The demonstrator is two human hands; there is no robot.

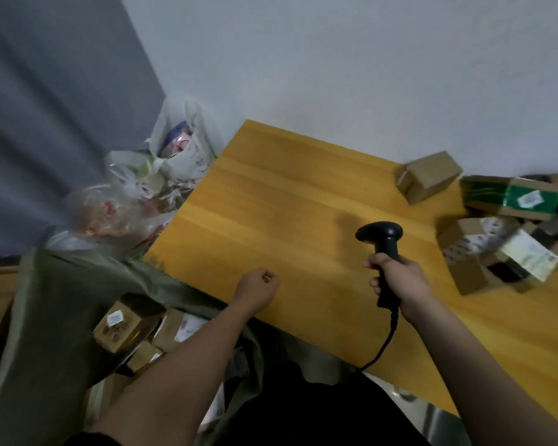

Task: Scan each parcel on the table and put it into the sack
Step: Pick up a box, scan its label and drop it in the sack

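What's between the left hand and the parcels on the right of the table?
The right hand, gripping the scanner, sits roughly between the left hand and the parcels. Otherwise only bare table shows. The lone brown box near the wall looks reachable past the scanner.

left hand (259,283) curled empty, right hand (397,278) gripping

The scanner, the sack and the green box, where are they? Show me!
scanner (380,232), head view, on its black head.
sack (55,304), head view, on its olive cloth wall.
green box (509,195), head view, on its green top face.
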